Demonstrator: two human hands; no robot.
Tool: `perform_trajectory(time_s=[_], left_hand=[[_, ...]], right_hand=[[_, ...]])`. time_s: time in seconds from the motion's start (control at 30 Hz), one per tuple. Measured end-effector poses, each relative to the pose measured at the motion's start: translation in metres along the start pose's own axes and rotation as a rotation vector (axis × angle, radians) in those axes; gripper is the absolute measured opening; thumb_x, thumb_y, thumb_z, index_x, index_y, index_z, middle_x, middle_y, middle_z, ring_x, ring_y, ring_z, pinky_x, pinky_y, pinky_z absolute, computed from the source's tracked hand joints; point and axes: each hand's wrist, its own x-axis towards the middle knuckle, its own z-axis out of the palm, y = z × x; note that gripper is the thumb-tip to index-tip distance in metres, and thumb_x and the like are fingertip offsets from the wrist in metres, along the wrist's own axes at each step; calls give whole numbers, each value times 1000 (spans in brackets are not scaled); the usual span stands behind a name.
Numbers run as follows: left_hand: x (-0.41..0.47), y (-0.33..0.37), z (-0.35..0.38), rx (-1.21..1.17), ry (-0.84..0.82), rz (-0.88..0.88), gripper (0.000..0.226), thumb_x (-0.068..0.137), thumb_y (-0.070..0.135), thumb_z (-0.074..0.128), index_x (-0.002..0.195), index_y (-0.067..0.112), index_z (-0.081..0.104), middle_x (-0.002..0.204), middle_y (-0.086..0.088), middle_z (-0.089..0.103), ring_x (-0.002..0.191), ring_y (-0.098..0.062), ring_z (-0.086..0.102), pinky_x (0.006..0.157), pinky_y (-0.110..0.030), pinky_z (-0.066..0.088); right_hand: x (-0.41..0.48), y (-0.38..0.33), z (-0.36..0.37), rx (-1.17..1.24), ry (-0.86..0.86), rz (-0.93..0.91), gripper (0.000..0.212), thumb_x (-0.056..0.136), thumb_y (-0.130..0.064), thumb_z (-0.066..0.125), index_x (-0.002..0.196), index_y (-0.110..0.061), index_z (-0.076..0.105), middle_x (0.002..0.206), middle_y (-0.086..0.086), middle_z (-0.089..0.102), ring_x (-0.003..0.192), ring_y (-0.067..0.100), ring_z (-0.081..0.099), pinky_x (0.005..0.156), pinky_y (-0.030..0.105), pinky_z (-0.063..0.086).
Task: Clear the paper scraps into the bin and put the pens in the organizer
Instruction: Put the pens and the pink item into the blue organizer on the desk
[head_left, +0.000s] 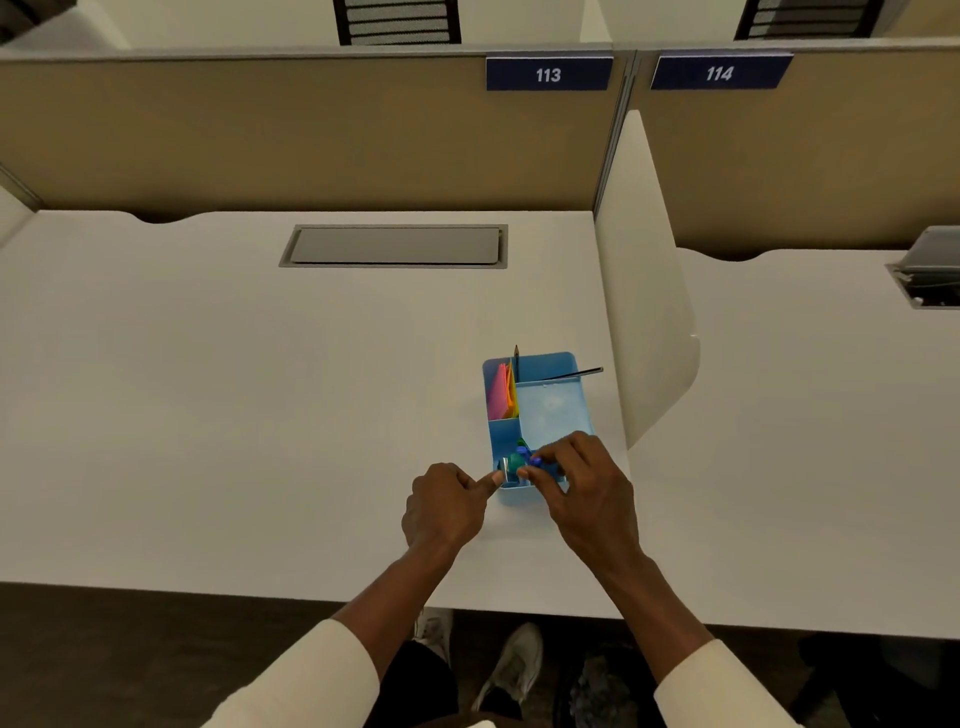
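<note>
Right grip: my right hand (587, 483) has thumb and forefinger pinched on small blue and green pieces (522, 461) at the near end of the organizer (553, 402); I cannot tell what the pieces are, perhaps clips or caps.
Left grip: my left hand (447, 506) is curled closed, thumb tip pressed to the organizer's near left corner beside a small silvery item (503, 466); it clamps nothing that I can see and looks to be steadying the tray.
Organizer: light blue, divided, on the white desk (260, 389) at about 1 o'clock from my hands, long axis running 12 to 6.
Pens: two dark slim ones already stand in the far compartment, one upright (516, 358), one leaning toward 2 o'clock (576, 373); whether pen or pencil I cannot tell.
Sticky notes: pink, orange and yellow (503, 391), upright in the far left cell.
Key relation: the work lies directly under the right fingertips, the right hand nearer; the pens' cell sits at 12 o'clock from that grip, along the tray's long axis.
Scraps, bin: none visible on the desk; no bin in view.
Judgement: task seems near its end, only tidying remains.
Writing: partition plates read 113 (548, 75) and 114 (719, 73).
</note>
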Motion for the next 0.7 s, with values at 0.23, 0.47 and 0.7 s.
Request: perform_trajectory(time_s=[0.23, 0.47, 0.7], left_hand=[[4, -5, 4, -3, -11, -16, 57, 80, 78, 67, 81, 21, 67, 78, 1, 73, 73, -18, 70, 75, -39, 61], [4, -5, 3, 4, -25, -19, 56, 82, 76, 67, 82, 20, 66, 82, -1, 75, 76, -19, 71, 76, -38, 61], [5, -7, 5, -7, -12, -21, 59, 78, 82, 65, 72, 23, 62, 75, -1, 74, 70, -19, 70, 74, -39, 62]], right_hand=[[14, -7, -4, -255, -212, -12, 40, 100, -48, 65, 119, -14, 68, 115, 7, 69, 106, 22, 63, 80, 31, 54], [8, -9, 2, -221, -138, 83, 39, 91, -49, 76, 111, -15, 72, 102, 5, 76, 89, 20, 68, 69, 23, 43], [-1, -6, 8, -157, -108, 139, 38, 85, -44, 83, 100, -12, 69, 95, 7, 75, 83, 20, 70, 69, 20, 43]])
